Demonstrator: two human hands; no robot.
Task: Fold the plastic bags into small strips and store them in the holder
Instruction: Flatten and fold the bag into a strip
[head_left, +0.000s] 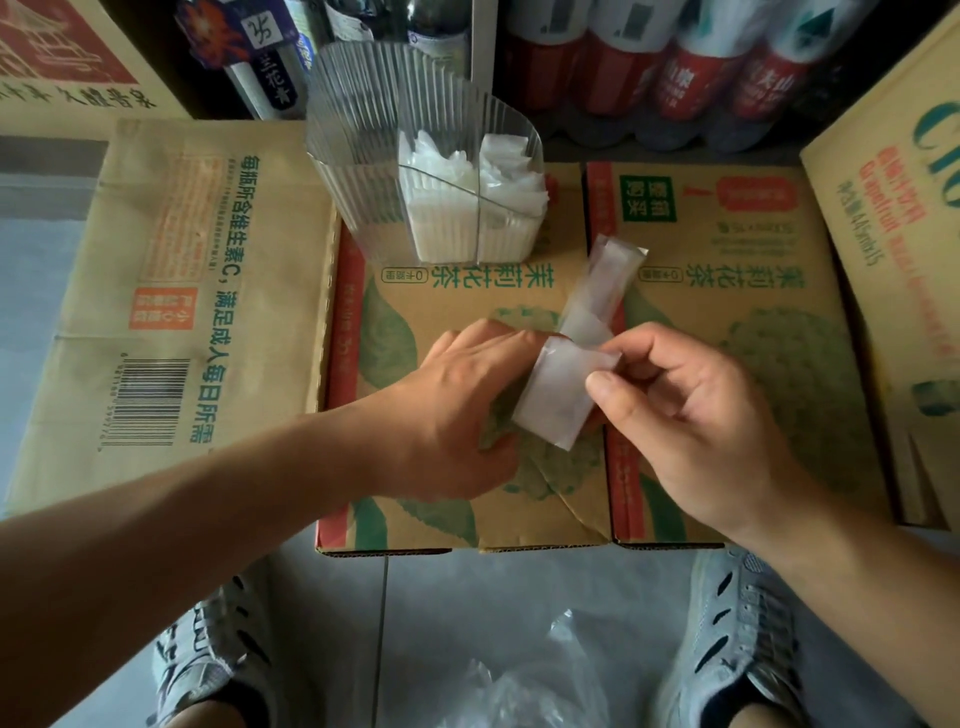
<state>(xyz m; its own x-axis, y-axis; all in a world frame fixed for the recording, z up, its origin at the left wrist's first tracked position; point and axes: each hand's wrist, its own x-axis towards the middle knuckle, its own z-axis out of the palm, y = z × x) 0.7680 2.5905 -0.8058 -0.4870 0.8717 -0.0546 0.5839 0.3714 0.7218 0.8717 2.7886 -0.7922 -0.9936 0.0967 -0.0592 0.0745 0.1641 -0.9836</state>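
White and translucent, the long plastic bag strip (569, 395) lies slanted on the printed brown cardboard box (447, 312). Its free tail runs up toward one o'clock and its near end is turned over into a flap. We judge the step in hand to be folding this strip end over end into a small packet.

Our left hand (447, 410) lies at nine o'clock of the flap. Its fingers (519, 338) are nearly straight and press at the crease, with the tips hidden behind the plastic. Our right hand (696, 415), at three o'clock, pinches the flap's upper corner between thumb and forefinger, the other fingers curled.

To do this well, we hold the left fingers firm on the crease so the slick film cannot slide. We pull the flap snug with the right hand and line its edges up with the tail before flattening. Trapped air would likely make the packet spring apart, so we smooth toward the free end.

At twelve o'clock, well apart from the hands, stands the clear ribbed plastic holder (358, 156), with folded white bags (457, 218) packed upright in its three o'clock side. Crumpled clear plastic bags (530, 680) wait on the floor at six o'clock, between the grey shoes (737, 623).
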